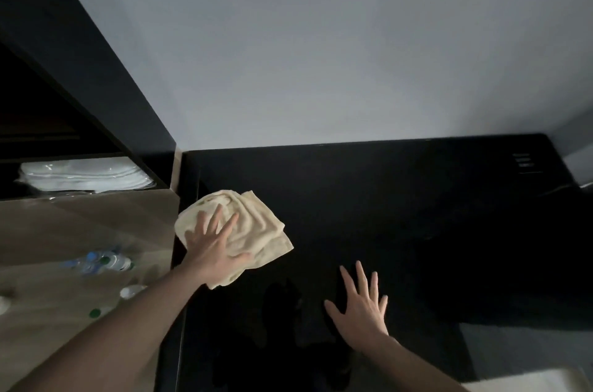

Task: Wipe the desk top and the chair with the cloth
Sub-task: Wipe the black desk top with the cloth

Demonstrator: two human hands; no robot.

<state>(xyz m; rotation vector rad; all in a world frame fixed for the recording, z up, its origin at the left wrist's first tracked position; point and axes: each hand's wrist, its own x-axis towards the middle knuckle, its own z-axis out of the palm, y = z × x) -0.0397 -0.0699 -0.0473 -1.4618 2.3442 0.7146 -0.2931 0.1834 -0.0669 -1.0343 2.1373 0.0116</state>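
Right now the left hand lies flat on a pale yellow cloth, with its fingers spread wide and straight. It presses down on the cloth and does not curl around it. The cloth is crumpled and bunched up, and it sits on the black desk top, near the desk's left edge. One corner of the cloth pokes out to the right of the hand, and another bit sticks out below the wrist. The right hand is open too, with its fingers spread apart and straight. It holds nothing. It is over the dark desk top, closer to the person and to the right of the cloth, well apart from it. I cannot tell if the palm touches the desk or floats just above it. The desk top is shiny and very dark, and it runs back to a plain grey wall. Just beside the desk on the left stands a brown counter. On it lie some blurry water bottles with blue and green bits. Above the counter is a dark shelf, and a stack of white folded things sits inside it. The chair cannot be picked out in this dark view.
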